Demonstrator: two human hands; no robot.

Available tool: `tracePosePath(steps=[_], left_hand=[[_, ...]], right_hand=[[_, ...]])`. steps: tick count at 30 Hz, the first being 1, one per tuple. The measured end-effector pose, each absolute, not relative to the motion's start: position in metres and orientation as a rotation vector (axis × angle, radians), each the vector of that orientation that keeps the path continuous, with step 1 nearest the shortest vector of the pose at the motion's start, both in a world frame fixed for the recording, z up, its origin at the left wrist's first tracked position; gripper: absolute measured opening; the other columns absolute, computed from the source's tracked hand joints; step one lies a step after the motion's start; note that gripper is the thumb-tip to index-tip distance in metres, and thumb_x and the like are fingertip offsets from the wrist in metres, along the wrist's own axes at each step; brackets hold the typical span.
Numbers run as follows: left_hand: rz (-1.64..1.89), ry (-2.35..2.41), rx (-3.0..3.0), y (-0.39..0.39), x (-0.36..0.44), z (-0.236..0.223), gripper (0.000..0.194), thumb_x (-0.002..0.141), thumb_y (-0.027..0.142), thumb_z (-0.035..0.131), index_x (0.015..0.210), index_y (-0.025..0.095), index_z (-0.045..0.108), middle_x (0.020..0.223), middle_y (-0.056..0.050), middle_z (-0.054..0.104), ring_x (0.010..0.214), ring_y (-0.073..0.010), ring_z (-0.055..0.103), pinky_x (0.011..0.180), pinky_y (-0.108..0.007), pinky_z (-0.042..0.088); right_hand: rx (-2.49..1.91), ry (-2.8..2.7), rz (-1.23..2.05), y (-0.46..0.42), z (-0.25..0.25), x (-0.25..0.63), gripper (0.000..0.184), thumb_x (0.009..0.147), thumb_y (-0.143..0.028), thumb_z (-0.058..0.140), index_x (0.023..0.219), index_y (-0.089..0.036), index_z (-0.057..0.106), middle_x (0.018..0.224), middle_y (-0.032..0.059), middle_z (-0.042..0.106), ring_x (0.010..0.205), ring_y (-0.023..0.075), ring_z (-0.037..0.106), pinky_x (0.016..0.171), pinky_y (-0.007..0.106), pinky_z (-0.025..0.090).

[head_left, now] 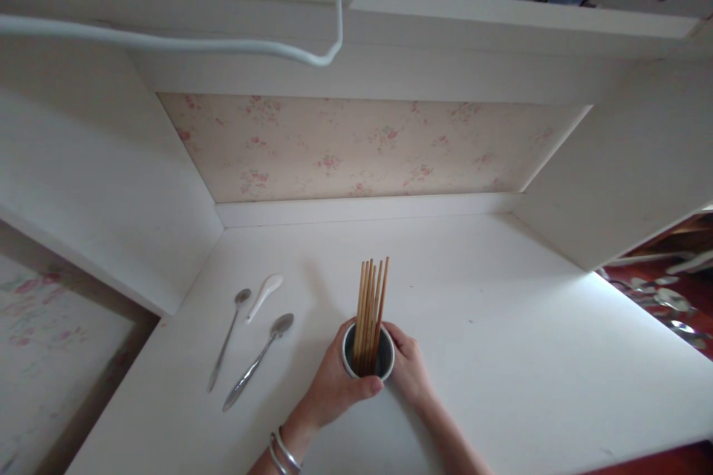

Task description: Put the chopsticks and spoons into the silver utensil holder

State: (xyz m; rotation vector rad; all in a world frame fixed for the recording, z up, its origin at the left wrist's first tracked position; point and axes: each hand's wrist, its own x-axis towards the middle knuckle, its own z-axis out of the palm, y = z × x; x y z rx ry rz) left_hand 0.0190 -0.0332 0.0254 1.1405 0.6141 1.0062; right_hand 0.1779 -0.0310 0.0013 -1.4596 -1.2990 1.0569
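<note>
A round white cup (384, 367) stands on the white desk (501, 326) near its front edge. Several wooden chopsticks (371, 304) stand upright in it. My left hand (333, 386) wraps around the cup's left side, thumb on the near rim. My right hand (409, 367) curls against the cup's right side. Two bangles sit on my left wrist. To the left on the desk lie a white ceramic spoon (265, 295), a small metal spoon (228, 338) and a larger metal spoon (259, 360).
The desk sits in a white alcove with floral wallpaper (356, 145) at the back and side panels left and right. A shelf (501, 11) overhangs, with a white cable (223, 44) drooping below it. Metal cutlery (668, 304) lies beyond the right panel.
</note>
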Motion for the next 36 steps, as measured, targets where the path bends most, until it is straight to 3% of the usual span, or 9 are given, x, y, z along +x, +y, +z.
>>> tracePosePath(steps=[16, 36], left_hand=[[0.994, 0.626, 1.151, -0.0326, 0.0176, 0.0216, 0.081, 0.066, 0.044, 0.084, 0.134, 0.021, 0.045, 0.118, -0.010, 0.061, 0.110, -0.0271, 0.057, 0.097, -0.039, 0.043], [0.981, 0.628, 1.145, -0.0322, 0.0168, 0.0205, 0.083, 0.065, 0.044, 0.084, 0.134, 0.020, 0.044, 0.121, -0.011, 0.061, 0.113, -0.0287, 0.056, 0.097, -0.040, 0.043]], right_hand=[[-1.468, -1.365, 1.035, -0.0279, -0.0087, 0.1813, 0.026, 0.088, -0.030, 0.052, 0.096, -0.019, 0.073, 0.084, 0.0042, 0.077, 0.077, 0.0225, 0.070, 0.068, 0.028, 0.052], [-1.494, -1.398, 1.002, -0.0271, -0.0093, 0.1812, 0.028, 0.088, -0.032, 0.051, 0.097, -0.018, 0.074, 0.085, 0.0057, 0.077, 0.078, 0.0231, 0.070, 0.069, 0.030, 0.052]])
